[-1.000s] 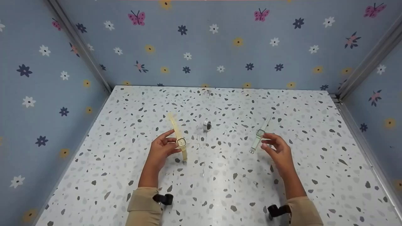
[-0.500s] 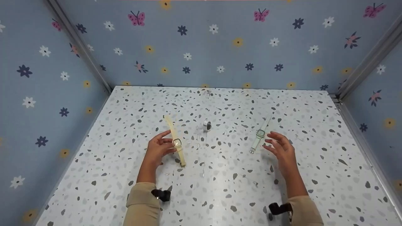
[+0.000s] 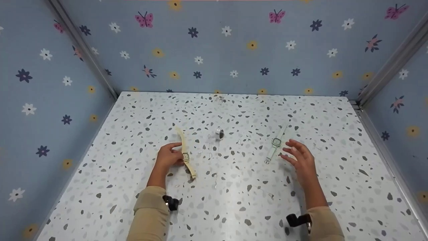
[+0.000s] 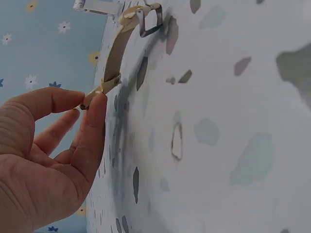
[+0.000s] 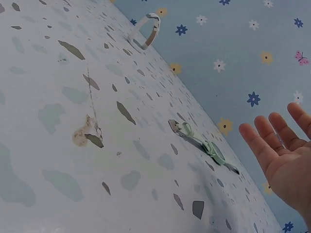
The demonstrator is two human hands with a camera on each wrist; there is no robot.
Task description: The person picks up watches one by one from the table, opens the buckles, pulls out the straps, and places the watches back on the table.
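Note:
My left hand (image 3: 168, 156) pinches a pale yellow wristwatch (image 3: 186, 157) by the edge of its case, between thumb and fingers. In the left wrist view the yellow strap (image 4: 116, 53) curves toward the tabletop, its metal buckle (image 4: 149, 22) at the end. A pale green wristwatch (image 3: 276, 142) lies flat on the table, strap stretched out. Just right of it, my right hand (image 3: 301, 160) hovers with fingers spread and holds nothing. Between the two hands, farther back, a silver-white watch (image 3: 219, 133) with its band closed in a loop stands on the table.
The white speckled tabletop (image 3: 234, 187) meets a blue flowered wall (image 3: 214, 50) at the back, with similar panels on the left and right. Dark wrist cameras (image 3: 171, 203) sit on both sleeves.
My left hand has moved slightly left and lowered the yellow wristwatch toward the table. My right hand has let go of the green wristwatch and drawn away to the right.

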